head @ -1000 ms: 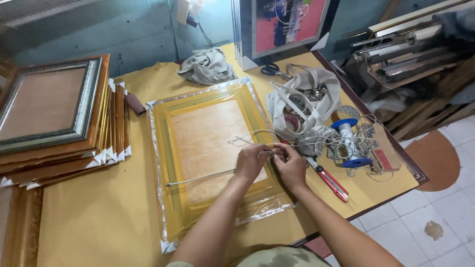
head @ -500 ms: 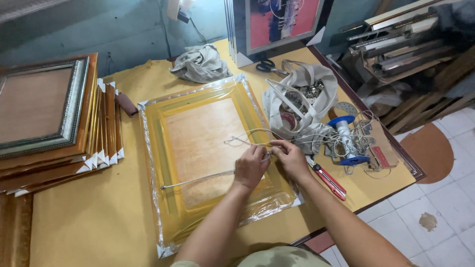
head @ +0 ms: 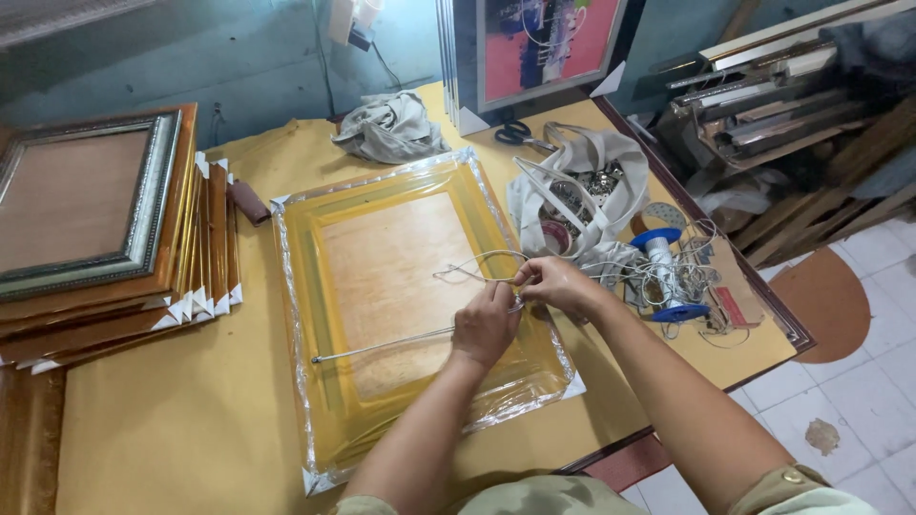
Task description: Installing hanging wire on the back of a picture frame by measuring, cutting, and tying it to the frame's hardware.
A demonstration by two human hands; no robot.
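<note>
Yellow paper covers the bench [head: 143, 420], where a plastic-wrapped gold frame [head: 410, 305] lies face down. Both hands meet at its right rail: left hand [head: 485, 324] and right hand [head: 558, 284] each pinch the hanging wire [head: 382, 345], seemingly being fastened there; pulling it taut likely comes next.
</note>
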